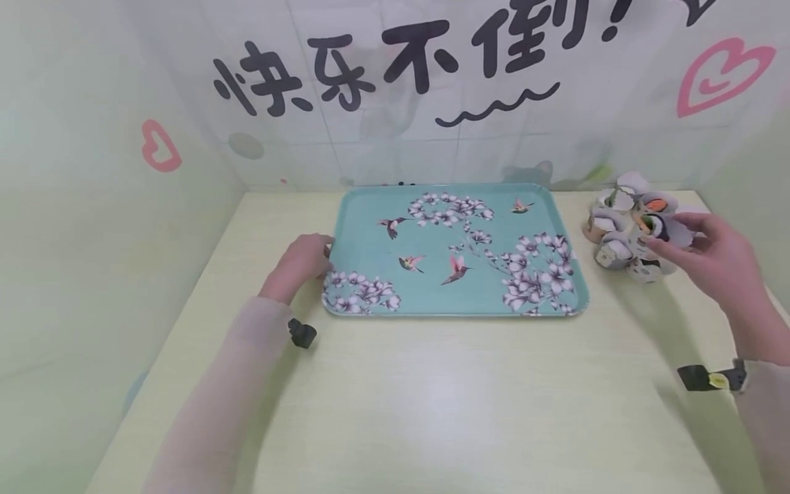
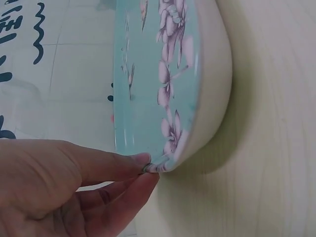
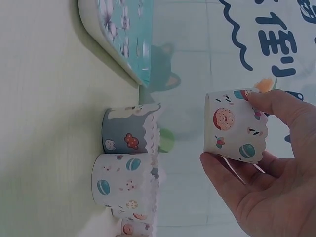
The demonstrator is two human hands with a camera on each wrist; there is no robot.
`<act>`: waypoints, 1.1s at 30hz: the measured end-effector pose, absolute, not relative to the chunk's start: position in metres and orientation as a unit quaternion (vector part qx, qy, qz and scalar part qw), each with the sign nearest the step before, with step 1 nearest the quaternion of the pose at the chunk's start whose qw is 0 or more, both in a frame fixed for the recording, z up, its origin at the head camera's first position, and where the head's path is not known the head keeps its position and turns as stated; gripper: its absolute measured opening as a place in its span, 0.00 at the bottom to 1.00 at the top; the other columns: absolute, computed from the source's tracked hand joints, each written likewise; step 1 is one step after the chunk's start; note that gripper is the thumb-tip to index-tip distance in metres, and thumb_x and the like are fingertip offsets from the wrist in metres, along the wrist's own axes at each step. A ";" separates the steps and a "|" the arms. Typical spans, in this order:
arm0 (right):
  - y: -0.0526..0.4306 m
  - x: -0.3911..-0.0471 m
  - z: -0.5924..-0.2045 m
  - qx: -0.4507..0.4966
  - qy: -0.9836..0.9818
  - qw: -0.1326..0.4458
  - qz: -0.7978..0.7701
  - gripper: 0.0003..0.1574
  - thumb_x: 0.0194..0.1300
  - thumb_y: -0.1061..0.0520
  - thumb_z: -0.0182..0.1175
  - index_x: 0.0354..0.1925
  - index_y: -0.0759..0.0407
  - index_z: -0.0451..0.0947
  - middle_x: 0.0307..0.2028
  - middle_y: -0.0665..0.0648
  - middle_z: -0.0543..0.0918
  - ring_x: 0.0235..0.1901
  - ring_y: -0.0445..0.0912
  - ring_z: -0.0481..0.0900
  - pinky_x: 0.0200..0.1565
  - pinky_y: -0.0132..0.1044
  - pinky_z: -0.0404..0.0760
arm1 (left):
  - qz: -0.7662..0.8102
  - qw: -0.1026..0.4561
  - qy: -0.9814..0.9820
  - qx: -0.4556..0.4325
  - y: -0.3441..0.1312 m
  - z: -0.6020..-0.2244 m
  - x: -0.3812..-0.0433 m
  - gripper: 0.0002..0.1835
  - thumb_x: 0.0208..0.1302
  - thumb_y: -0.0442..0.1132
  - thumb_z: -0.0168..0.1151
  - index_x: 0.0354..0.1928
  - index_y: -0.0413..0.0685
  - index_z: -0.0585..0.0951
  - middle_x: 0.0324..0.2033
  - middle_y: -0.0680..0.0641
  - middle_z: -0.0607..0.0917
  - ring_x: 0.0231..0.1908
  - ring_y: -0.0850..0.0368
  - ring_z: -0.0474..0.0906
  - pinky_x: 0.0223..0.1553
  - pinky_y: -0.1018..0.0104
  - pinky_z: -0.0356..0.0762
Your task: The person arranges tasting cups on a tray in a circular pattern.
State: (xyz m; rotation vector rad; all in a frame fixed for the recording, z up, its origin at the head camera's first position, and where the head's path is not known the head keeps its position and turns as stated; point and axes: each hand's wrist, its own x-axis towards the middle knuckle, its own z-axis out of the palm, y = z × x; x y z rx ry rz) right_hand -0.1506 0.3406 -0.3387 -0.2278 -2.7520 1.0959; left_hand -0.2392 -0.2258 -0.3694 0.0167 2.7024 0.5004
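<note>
A teal tray [image 1: 364, 237] with a print of blossoms and hummingbirds lies on the table. My left hand [image 1: 302, 264] pinches its left rim between thumb and fingers, close up in the left wrist view. At the right, my right hand [image 1: 719, 254] grips a white paper baking cup [image 3: 234, 126] with a scalloped rim and printed donuts and macarons. The cup is raised above the table. Just beyond and to its left stand several more paper cups, among them a grey-blue one [image 3: 123, 131] and a white one [image 3: 121, 182]. Orange and green bits show inside some cups.
Behind the tray rises a pale tiled wall [image 1: 395, 154] with black lettering and pink hearts. Side walls [image 1: 123, 261] flank the light wood table [image 1: 444, 412]. Small black cameras [image 1: 302, 334] sit on both wrists.
</note>
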 end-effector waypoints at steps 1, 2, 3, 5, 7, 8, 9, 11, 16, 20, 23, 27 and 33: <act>0.338 -0.152 -0.338 -0.075 -0.924 0.084 0.365 0.24 0.65 0.43 0.65 0.56 0.43 0.70 0.38 0.25 0.65 0.29 0.13 0.67 0.26 0.16 0.69 | 0.174 0.192 0.966 0.008 -0.225 -0.369 -0.239 0.36 0.67 0.32 0.60 0.75 0.37 0.59 0.59 0.34 0.80 0.52 0.42 0.80 0.58 0.51 0.80; 0.337 -0.154 -0.336 -0.071 -0.924 0.083 0.365 0.29 0.65 0.43 0.65 0.59 0.51 0.70 0.39 0.25 0.65 0.29 0.12 0.66 0.26 0.15 0.69 | 0.172 0.190 0.967 0.009 -0.225 -0.369 -0.239 0.37 0.66 0.32 0.60 0.75 0.37 0.59 0.58 0.34 0.80 0.52 0.42 0.80 0.57 0.51 0.80; 0.334 -0.155 -0.335 -0.069 -0.925 0.083 0.363 0.32 0.66 0.44 0.65 0.60 0.57 0.69 0.39 0.25 0.65 0.30 0.13 0.66 0.26 0.15 0.69 | 0.171 0.188 0.967 0.009 -0.225 -0.369 -0.239 0.37 0.66 0.32 0.60 0.75 0.37 0.59 0.57 0.34 0.81 0.51 0.42 0.81 0.57 0.51 0.80; 0.329 -0.157 -0.336 -0.067 -0.926 0.084 0.362 0.32 0.66 0.44 0.65 0.61 0.57 0.69 0.39 0.26 0.65 0.29 0.14 0.66 0.26 0.17 0.68 | 0.168 0.188 0.968 0.008 -0.225 -0.368 -0.238 0.37 0.66 0.32 0.60 0.75 0.38 0.59 0.56 0.34 0.81 0.50 0.43 0.81 0.56 0.51 0.81; 0.325 -0.160 -0.336 -0.061 -0.925 0.083 0.366 0.27 0.66 0.45 0.65 0.59 0.47 0.69 0.39 0.28 0.66 0.28 0.17 0.66 0.25 0.18 0.68 | 0.171 0.188 0.967 0.005 -0.225 -0.367 -0.238 0.37 0.66 0.31 0.60 0.75 0.38 0.59 0.56 0.34 0.82 0.49 0.43 0.81 0.55 0.52 0.81; 0.323 -0.161 -0.336 -0.057 -0.923 0.084 0.371 0.24 0.66 0.45 0.65 0.56 0.41 0.69 0.39 0.29 0.66 0.28 0.19 0.67 0.25 0.19 0.68 | 0.171 0.190 0.967 0.003 -0.225 -0.367 -0.238 0.37 0.67 0.32 0.60 0.75 0.39 0.59 0.56 0.34 0.82 0.49 0.43 0.81 0.56 0.52 0.81; 0.321 -0.163 -0.336 -0.054 -0.923 0.086 0.372 0.22 0.65 0.45 0.65 0.53 0.36 0.67 0.39 0.30 0.67 0.28 0.20 0.68 0.25 0.19 0.69 | 0.172 0.190 0.967 0.000 -0.225 -0.366 -0.238 0.36 0.67 0.32 0.60 0.75 0.39 0.60 0.56 0.34 0.82 0.49 0.44 0.81 0.56 0.52 0.81; 0.317 -0.166 -0.337 -0.044 -0.918 0.084 0.384 0.21 0.65 0.46 0.66 0.51 0.33 0.67 0.40 0.31 0.67 0.29 0.23 0.69 0.26 0.18 0.70 | 0.172 0.193 0.966 -0.004 -0.224 -0.365 -0.238 0.36 0.67 0.32 0.60 0.75 0.39 0.60 0.57 0.34 0.82 0.49 0.44 0.82 0.57 0.52 0.81; 0.309 -0.174 -0.340 -0.033 -0.924 0.069 0.374 0.31 0.65 0.44 0.66 0.61 0.53 0.70 0.43 0.28 0.65 0.35 0.24 0.66 0.29 0.15 0.69 | 0.169 0.199 0.965 -0.012 -0.221 -0.366 -0.238 0.36 0.67 0.32 0.60 0.75 0.41 0.60 0.59 0.34 0.81 0.50 0.45 0.81 0.57 0.52 0.81; 0.302 -0.179 -0.340 -0.029 -0.933 0.053 0.355 0.42 0.65 0.40 0.65 0.67 0.62 0.67 0.48 0.32 0.65 0.42 0.28 0.65 0.31 0.13 0.67 | 0.171 0.198 0.965 -0.009 -0.221 -0.367 -0.238 0.36 0.67 0.32 0.60 0.75 0.40 0.60 0.58 0.34 0.81 0.47 0.46 0.82 0.57 0.53 0.81; 0.296 -0.182 -0.338 -0.025 -0.936 0.047 0.349 0.43 0.65 0.39 0.64 0.67 0.63 0.66 0.54 0.46 0.70 0.49 0.42 0.72 0.31 0.12 0.66 | 0.184 0.200 0.962 -0.008 -0.221 -0.368 -0.238 0.36 0.67 0.32 0.60 0.75 0.40 0.60 0.58 0.33 0.81 0.47 0.46 0.83 0.57 0.53 0.81; 0.287 -0.185 -0.335 -0.013 -0.936 0.039 0.349 0.43 0.66 0.39 0.63 0.67 0.64 0.66 0.59 0.61 0.72 0.48 0.41 0.73 0.30 0.14 0.66 | 0.209 0.205 0.956 -0.002 -0.225 -0.369 -0.239 0.37 0.67 0.32 0.61 0.76 0.41 0.60 0.58 0.33 0.81 0.48 0.44 0.84 0.59 0.50 0.79; 0.269 -0.191 -0.332 0.000 -0.928 0.041 0.371 0.42 0.65 0.39 0.64 0.67 0.61 0.67 0.57 0.57 0.73 0.43 0.31 0.70 0.32 0.17 0.69 | 0.296 0.224 0.929 0.004 -0.244 -0.372 -0.241 0.38 0.68 0.32 0.61 0.77 0.43 0.57 0.58 0.32 0.79 0.47 0.45 0.85 0.56 0.54 0.83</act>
